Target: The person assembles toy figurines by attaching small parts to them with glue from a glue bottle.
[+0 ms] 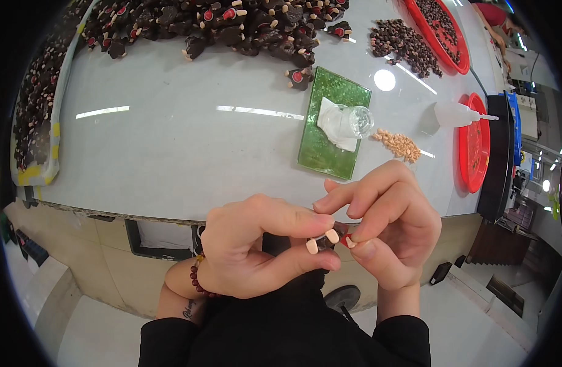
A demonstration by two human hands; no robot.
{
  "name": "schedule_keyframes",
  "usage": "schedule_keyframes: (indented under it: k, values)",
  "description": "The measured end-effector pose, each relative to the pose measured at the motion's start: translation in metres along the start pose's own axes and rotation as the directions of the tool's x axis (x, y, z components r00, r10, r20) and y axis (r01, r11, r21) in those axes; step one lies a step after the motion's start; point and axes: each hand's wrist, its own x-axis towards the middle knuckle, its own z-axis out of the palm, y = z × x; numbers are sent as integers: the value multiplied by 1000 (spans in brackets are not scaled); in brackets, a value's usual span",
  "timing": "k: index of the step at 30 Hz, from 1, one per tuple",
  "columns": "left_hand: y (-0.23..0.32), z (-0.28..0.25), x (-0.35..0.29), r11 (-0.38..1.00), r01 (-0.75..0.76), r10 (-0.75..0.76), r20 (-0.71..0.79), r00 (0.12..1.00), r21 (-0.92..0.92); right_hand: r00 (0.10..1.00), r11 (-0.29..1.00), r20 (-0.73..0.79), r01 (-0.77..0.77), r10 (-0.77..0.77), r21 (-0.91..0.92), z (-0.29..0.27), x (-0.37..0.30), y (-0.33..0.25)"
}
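In front of me, just off the table's near edge, both hands meet over one small piece of work. My left hand [256, 248] pinches a small dark figure [322, 242] between thumb and forefinger, with two pale, rounded nubs showing at its end. Close against it, the thumb and forefinger of my right hand [397, 226] grip a small red-and-pale piece [348, 240]. Whether that piece is joined to the figure I cannot tell, since fingertips cover much of both. The other fingers of my right hand are curled loosely.
Beyond my hands, a green board [311, 147] bears white paper [327, 119] and a clear cup [359, 122]. Nearby are pale bits [400, 145], a white bottle [455, 115], red trays [475, 144] and dark pieces [400, 43]. Dark figures [244, 27] pile up at the back; a tray [56, 131] stands left.
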Motion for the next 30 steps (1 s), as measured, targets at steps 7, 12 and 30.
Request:
schedule_keyframes:
  k: [7, 12, 30]
  values:
    - [-4, 4, 1, 998, -56, 56, 18, 998, 9, 999, 995, -4, 41, -41, -96, -1, -3, 5]
    - [-4, 4, 2, 998, -66, 66, 46, 997, -2, 999, 999, -45, 22, -23, -36, 2, -5, 10]
    - [-13, -16, 2, 727, 282, -93, 317, 944, -626, 979, 284, 20, 78, -203, -956, -123, 84, 26]
